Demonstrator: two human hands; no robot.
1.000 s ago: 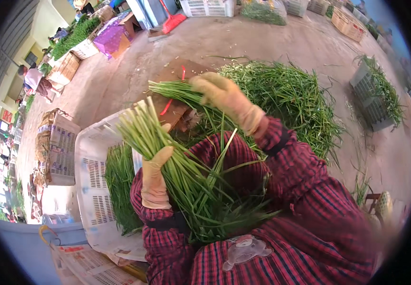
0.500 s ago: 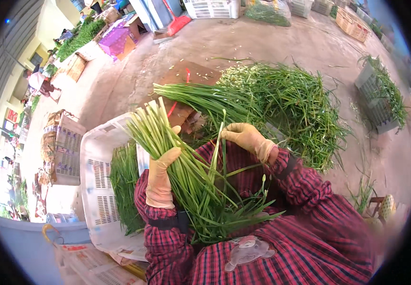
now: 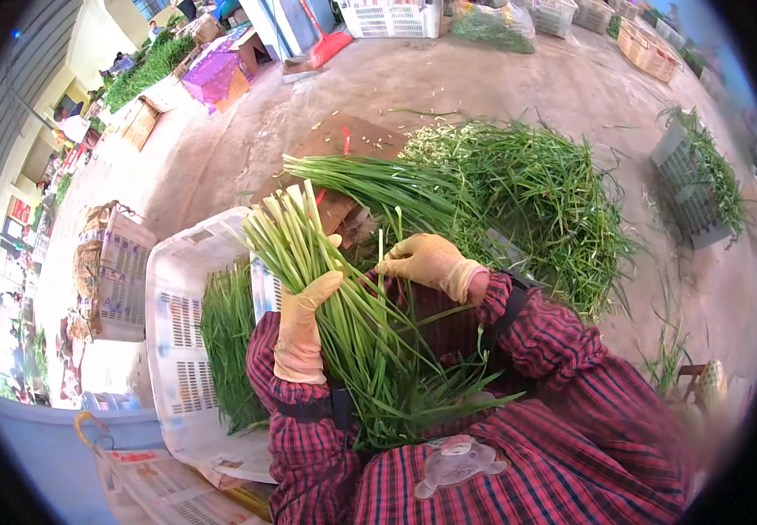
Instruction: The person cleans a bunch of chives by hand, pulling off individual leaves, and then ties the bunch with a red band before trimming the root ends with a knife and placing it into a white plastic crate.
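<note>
My left hand point(image 3: 301, 332), in a pale yellow glove, is closed around a thick bunch of garlic chives point(image 3: 348, 328). Their pale cut ends fan up past my thumb, and the green leaves hang toward my lap. Just right of the bunch, my gloved right hand point(image 3: 431, 264) pinches a single chive stalk point(image 3: 381, 243) between thumb and fingertips. The lower part of that stalk runs down among the others. Close beside my left arm, a white plastic crate point(image 3: 177, 306) holds more chives point(image 3: 228, 346).
Ahead, a bundle of chives point(image 3: 369, 179) lies across a brown board point(image 3: 343, 133), beside a big loose heap of greens point(image 3: 549, 210). A grey crate point(image 3: 684, 179) with leaves stands at right, another crate point(image 3: 125, 276) at left. A red broom point(image 3: 329, 48) rests at the back.
My right hand has moved left and slightly down, closer to the bunch, with the pinched stalk. The left hand and its bunch have shifted slightly right.
</note>
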